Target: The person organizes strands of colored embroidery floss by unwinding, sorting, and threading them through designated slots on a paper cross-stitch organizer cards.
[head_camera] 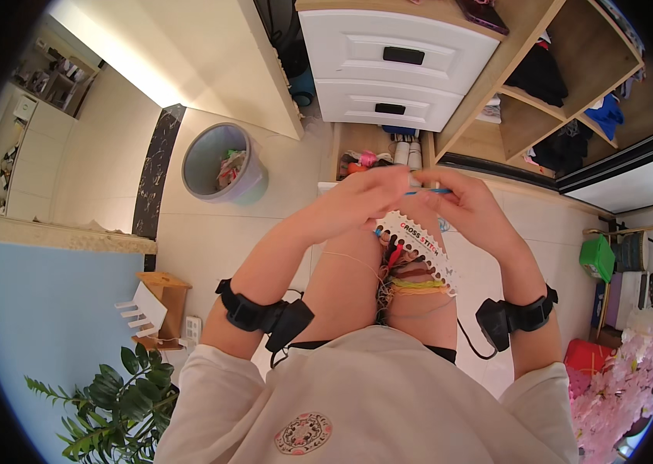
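A short blue length of embroidery thread [434, 191] is stretched between my two hands above my thighs. My right hand [462, 203] pinches it between thumb and fingers. My left hand [376, 191], slightly blurred, has its fingertips at the other end of the strand, and its lower fingers are close to the card's upper corner. The white cross-stitch thread card [419, 233], with notched edges and a row of holes, lies over my thighs. Brown, red and blue threads hang from its holes. Yellow-green thread [419, 285] and tangled strands trail between my legs.
Ahead is an open wooden drawer [338, 148] with thread bundles and white rolls, beneath white drawer fronts [393, 69]. A waste bin [216, 165] stands ahead to the left. Cubby shelves [535, 124] hold clothes at right. A leafy plant [121, 400] stands at lower left.
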`<state>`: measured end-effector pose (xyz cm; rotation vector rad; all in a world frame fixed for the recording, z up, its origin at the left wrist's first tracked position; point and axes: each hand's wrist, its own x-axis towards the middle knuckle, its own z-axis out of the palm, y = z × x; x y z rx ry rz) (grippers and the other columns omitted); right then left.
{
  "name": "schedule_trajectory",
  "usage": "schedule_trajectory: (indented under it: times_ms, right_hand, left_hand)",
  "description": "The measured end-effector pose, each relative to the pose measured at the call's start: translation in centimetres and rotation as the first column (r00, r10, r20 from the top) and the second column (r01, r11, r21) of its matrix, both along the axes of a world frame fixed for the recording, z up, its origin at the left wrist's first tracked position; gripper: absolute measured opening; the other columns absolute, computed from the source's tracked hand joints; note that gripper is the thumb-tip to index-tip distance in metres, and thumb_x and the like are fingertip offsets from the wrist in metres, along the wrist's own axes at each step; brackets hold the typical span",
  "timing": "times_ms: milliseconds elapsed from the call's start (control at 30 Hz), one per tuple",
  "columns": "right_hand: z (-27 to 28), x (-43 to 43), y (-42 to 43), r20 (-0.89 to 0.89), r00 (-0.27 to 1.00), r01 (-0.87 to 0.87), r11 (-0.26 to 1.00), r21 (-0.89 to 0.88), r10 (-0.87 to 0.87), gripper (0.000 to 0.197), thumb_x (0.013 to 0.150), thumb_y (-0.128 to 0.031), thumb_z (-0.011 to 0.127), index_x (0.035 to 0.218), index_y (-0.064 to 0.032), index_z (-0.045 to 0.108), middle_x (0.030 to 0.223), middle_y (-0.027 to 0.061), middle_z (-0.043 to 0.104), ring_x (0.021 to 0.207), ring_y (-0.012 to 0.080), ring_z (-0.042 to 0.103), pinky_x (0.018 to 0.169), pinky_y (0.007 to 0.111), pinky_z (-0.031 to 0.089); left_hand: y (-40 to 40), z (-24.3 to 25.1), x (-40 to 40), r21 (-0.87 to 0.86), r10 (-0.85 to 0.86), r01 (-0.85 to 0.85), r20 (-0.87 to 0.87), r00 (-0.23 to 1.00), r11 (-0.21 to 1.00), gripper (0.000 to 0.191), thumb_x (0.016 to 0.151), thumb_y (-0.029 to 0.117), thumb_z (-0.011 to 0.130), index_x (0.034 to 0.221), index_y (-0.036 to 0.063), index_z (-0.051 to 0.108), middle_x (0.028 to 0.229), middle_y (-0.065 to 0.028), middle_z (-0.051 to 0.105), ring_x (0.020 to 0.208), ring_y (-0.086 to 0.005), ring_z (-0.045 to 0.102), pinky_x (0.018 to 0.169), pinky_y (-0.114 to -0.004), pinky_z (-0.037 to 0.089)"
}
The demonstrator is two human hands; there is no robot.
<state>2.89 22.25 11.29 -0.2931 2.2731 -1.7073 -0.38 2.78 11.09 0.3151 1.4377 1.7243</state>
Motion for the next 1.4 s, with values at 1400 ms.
schedule_trajectory:
  times_ms: [1400]
  right_hand:
    - [2.1,1.5,-1.1,0.15,0.953,0.29,0.933,-0.214,-0.262,0.021,0.081,-0.015,0.055,0.092,0.0022,0.058,0.072,0.0003,0.058,0.064,0.0027,0.05,0.056,0.016,0.042]
  left_hand:
    - [-1.1,-2.3,1.3,0.165,0.347,-0.316,-0.22,0.912,0.935,0.023,0.085,0.02,0.048,0.095,0.0015,0.058,0.072,0.0005,0.055,0.057,-0.0044,0.042,0.051,-0.017,0.035]
